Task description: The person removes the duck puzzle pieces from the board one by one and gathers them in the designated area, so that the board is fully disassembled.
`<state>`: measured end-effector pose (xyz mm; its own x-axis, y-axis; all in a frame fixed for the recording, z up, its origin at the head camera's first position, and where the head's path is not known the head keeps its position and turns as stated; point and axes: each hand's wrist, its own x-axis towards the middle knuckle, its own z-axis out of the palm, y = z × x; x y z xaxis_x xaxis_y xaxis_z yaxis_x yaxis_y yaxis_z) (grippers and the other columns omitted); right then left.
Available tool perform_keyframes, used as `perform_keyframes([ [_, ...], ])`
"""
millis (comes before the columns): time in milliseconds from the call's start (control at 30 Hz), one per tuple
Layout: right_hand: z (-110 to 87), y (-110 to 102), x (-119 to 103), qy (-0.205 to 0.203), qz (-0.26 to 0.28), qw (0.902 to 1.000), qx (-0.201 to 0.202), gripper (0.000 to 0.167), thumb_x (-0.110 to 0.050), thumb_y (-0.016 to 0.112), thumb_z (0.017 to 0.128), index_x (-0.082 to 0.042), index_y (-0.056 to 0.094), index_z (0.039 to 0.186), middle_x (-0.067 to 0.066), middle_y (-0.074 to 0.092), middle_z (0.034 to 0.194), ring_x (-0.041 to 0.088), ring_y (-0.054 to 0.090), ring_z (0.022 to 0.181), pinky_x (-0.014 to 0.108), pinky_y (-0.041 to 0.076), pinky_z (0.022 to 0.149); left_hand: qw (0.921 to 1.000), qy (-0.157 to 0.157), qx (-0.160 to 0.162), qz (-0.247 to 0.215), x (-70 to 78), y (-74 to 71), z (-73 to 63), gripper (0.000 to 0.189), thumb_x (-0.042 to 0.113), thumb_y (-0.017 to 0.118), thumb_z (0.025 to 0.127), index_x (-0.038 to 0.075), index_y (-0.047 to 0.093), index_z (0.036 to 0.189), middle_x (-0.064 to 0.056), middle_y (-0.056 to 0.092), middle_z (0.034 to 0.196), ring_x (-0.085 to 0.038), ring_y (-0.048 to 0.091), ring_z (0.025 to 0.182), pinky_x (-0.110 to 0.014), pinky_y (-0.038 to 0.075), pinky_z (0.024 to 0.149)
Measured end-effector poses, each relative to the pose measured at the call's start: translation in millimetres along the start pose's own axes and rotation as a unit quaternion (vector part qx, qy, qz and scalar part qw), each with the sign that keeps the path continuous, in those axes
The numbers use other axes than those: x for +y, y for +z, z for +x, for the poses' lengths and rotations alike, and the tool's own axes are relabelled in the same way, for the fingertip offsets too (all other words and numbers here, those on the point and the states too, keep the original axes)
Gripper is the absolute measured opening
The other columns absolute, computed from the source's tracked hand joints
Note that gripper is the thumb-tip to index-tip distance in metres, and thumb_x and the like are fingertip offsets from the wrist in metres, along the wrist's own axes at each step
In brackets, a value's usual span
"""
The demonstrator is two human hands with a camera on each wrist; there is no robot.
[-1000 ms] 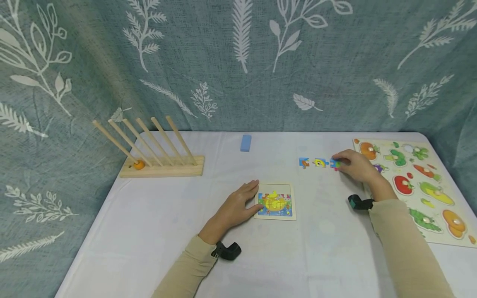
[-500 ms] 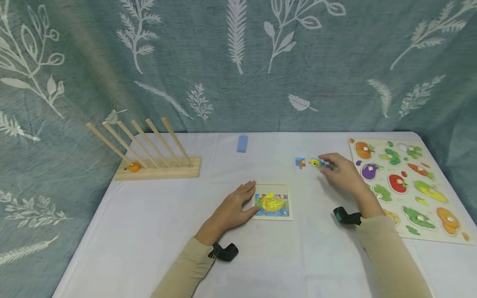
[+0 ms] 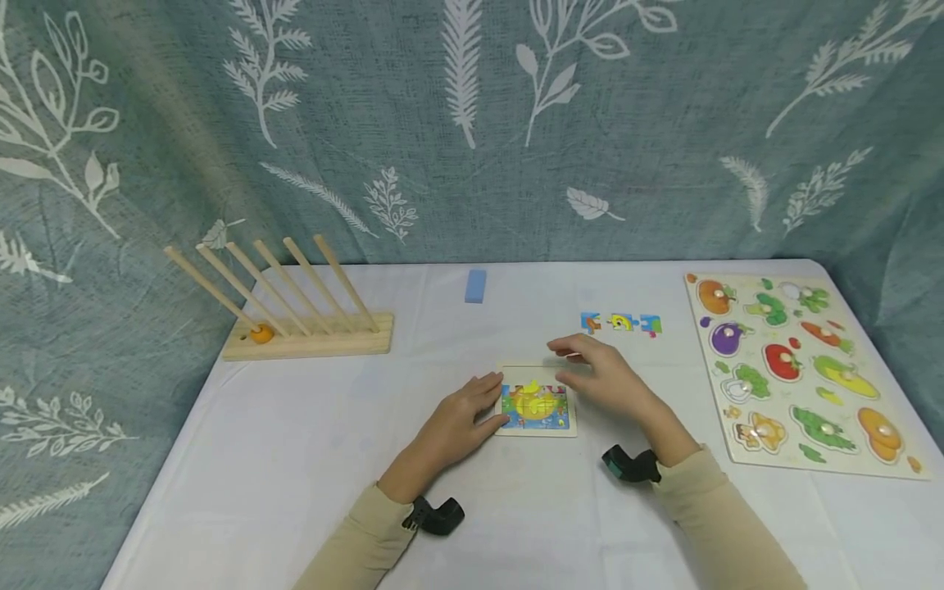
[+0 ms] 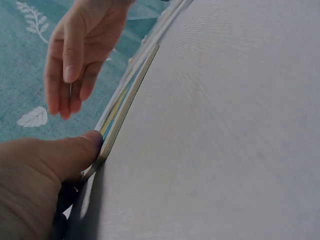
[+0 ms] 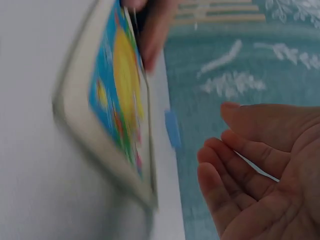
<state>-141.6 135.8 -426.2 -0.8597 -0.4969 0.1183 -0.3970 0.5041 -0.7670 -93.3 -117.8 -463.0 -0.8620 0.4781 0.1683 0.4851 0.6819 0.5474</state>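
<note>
Though blurry up close, square, apparently wooden tray (image 3: pixel 534 374) against relaxed left grip (image 3: pixel 455 419), right grip (image 3: pixel 608 380) loose, empty.

No text, label, brand, number or sign can be read in any view.

From frame left to right, the bench (image 3: pixel 295 442) supports a peg rack (image 3: pixel 310 347), blue block (image 3: pixel 475 286), puzzle tray (image 3: pixel 520 376), puzzle pieces (image 3: pixel 622 322) and vegetable board (image 3: pixel 800 393).
</note>
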Motion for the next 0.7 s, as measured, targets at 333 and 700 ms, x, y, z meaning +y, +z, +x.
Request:
perform_keyframes([
  [333,7.9,43,-12,-0.001,0.048,0.9962,-0.072,0.041,-0.007,0.064,0.089,0.0,0.054,0.128,0.014,0.059,0.125,0.029,0.059,0.113,0.042,0.051,0.098,0.9987,0.003,0.018,-0.049,-4.8,4.4,-0.8,0.053,0.025,0.069,0.087,-0.005,0.055,0.128,-0.015,0.05,0.14,-0.032,0.047,0.13,-0.043,0.04,0.108],
  [700,7.6,60,-8,-0.032,-0.052,0.9964,-0.059,0.037,-0.011,0.066,0.089,-0.004,0.06,0.125,0.007,0.054,0.116,0.024,0.054,0.11,0.044,0.049,0.097,0.9989,0.011,0.024,-0.038,-8.1,3.9,-0.5,0.055,0.026,0.071,0.085,-0.004,0.054,0.129,-0.015,0.05,0.139,-0.032,0.047,0.128,-0.042,0.042,0.107],
])
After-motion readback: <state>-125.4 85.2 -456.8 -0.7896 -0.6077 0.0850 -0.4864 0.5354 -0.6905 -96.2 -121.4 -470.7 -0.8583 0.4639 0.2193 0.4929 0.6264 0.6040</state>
